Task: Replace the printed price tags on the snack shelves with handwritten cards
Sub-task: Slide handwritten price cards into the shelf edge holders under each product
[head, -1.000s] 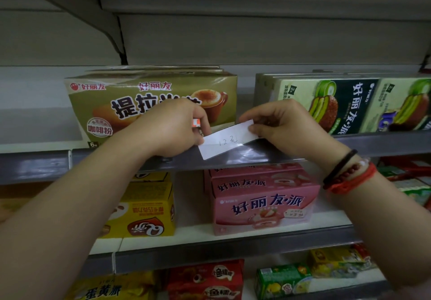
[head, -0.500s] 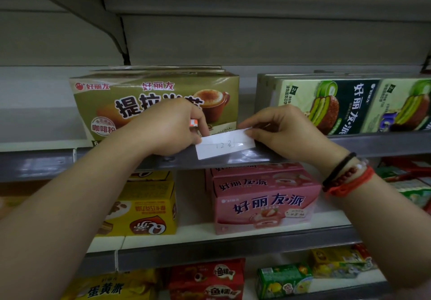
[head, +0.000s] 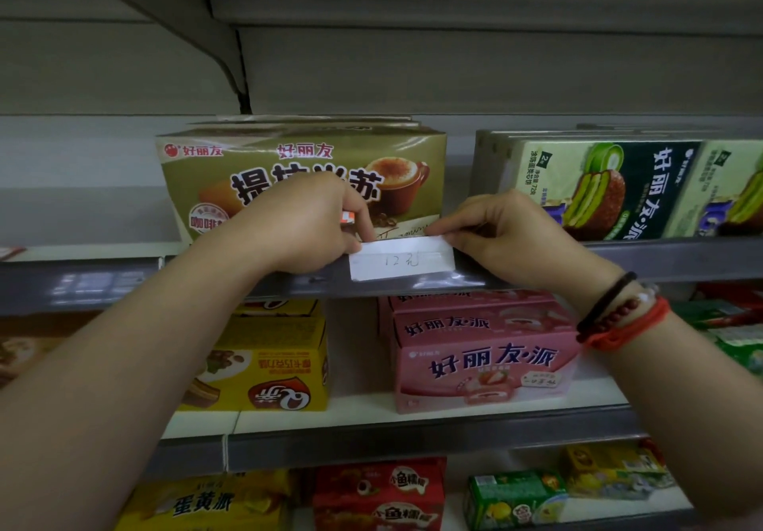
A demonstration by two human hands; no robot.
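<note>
A white handwritten card (head: 400, 260) sits level in the clear price strip (head: 660, 260) of the upper shelf edge, most of it behind the plastic. My left hand (head: 297, 225) pinches the card's left end and also holds a small orange-and-white object (head: 347, 217) between its fingers. My right hand (head: 508, 233) pinches the card's top right corner. Bracelets, black, beaded and red, circle my right wrist (head: 619, 312).
An olive tiramisu snack box (head: 301, 159) stands right behind the card. Green pie boxes (head: 619, 188) are to the right. Below are a yellow box (head: 268, 361) and pink pie boxes (head: 483, 357). More snack packs fill the lowest shelf.
The card was tilted and above the strip a second ago; it now lies level and lower, tucked into the strip. Both hands moved down with it.
</note>
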